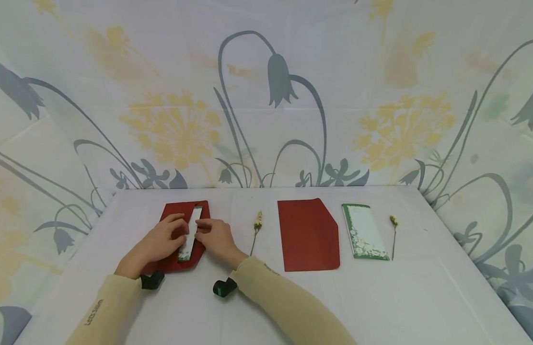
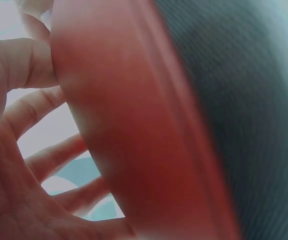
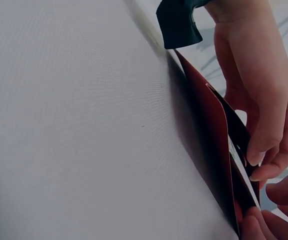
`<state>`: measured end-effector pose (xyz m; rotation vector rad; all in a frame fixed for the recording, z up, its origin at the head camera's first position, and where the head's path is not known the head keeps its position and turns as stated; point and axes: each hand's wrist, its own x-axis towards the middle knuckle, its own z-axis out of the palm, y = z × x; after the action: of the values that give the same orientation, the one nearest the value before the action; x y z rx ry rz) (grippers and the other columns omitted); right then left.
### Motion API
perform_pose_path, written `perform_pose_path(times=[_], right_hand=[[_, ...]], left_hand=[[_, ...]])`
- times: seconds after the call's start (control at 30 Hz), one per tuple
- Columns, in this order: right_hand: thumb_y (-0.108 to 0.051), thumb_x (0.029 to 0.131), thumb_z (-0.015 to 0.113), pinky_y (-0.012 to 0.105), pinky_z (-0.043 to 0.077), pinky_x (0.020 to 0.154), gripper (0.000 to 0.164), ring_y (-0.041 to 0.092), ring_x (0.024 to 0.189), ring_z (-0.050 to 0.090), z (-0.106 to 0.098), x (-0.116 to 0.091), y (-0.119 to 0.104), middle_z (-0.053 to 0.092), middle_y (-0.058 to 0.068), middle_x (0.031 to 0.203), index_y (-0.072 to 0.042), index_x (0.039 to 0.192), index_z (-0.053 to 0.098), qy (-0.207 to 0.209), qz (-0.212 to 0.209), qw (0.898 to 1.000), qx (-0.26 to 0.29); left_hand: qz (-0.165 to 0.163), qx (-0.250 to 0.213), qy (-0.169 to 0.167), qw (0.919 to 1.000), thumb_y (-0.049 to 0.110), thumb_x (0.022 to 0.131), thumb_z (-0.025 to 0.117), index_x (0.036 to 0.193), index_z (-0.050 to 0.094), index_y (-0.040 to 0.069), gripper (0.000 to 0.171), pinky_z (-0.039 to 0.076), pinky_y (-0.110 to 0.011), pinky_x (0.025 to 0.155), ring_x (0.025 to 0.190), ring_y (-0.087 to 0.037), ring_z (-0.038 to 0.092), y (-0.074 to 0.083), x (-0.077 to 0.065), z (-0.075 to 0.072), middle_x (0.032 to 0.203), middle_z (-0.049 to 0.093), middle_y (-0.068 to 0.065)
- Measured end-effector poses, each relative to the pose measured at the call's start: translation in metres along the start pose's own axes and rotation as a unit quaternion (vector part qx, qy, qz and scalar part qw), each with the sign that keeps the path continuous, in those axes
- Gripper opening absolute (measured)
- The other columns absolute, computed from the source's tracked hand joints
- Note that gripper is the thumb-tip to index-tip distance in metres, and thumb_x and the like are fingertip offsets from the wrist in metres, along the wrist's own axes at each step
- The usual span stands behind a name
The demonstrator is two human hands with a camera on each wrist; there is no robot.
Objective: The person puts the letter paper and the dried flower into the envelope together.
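Observation:
On the table's left side lies a red envelope (image 1: 177, 209). A white card with green floral ends (image 1: 190, 235) shows as a narrow strip along its opening, the rest apparently inside. My left hand (image 1: 166, 237) pinches the envelope's upper panel, which stands lifted in the right wrist view. From the right side, my right hand (image 1: 219, 239) pinches the card's edge, fingertips (image 3: 254, 225) at the mouth of the envelope. The envelope (image 2: 119, 110) fills much of the left wrist view, hiding some of the fingertips there.
Right of the hands lies a dried yellow flower (image 1: 258, 221), its stem passing near the right wrist. A second red envelope (image 1: 308, 235), a green-bordered floral card (image 1: 364, 232) and another dried flower (image 1: 393, 235) lie farther right. A patterned cloth (image 1: 266, 129) hangs behind the table.

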<state>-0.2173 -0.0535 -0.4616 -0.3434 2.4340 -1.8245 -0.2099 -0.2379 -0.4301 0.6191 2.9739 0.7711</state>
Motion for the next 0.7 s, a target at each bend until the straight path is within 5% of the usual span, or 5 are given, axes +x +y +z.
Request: perform_pose_path(times=[0.7], right_hand=[[0.007,0.092,0.057,0.026,0.046,0.101,0.055,0.013,0.124,0.058,0.0073,0.0020,-0.0051,0.061,0.006,0.136,-0.006,0.145,0.049,-0.092,0.020,0.995,0.029]], left_hand=[[0.002,-0.018,0.007,0.9998,0.004,0.090,0.061,0.100,0.063,0.008,0.011,0.037,-0.066,0.102,0.127,-0.052,0.045,0.0052,-0.0025,-0.0032,0.140,0.046,-0.030]])
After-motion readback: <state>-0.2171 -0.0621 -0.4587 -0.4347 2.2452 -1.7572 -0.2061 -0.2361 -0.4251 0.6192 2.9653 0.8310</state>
